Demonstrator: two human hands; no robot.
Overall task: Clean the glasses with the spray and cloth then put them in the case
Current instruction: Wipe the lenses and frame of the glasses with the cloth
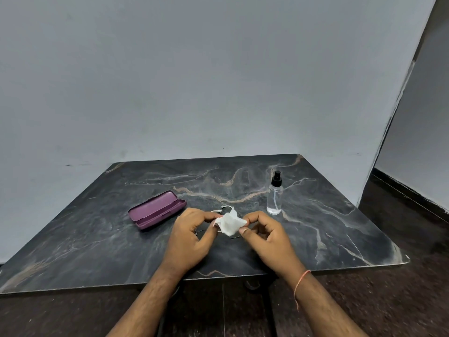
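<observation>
Nearest me, both my forearms reach in over the near edge of the dark marbled table (97, 251), an orange thread (300, 285) tied round my right wrist. My left hand (192, 237) and my right hand (264, 237) meet just above the surface, about midway along it and closer to the near edge than the far one. Between them I hold the white cloth (229, 223): my right thumb and forefinger pinch its right side, and my left fingertips curl onto its left side. The glasses (222, 210) sit under and behind the cloth, mostly hidden; I see only thin wire rim and pale temple tips poking out past it, so I cannot tell which hand bears them. Further back to the left, the purple case (158, 210) lies open on the table. To the right, toward the far right corner, the clear spray bottle (274, 195) with its black nozzle stands upright.
</observation>
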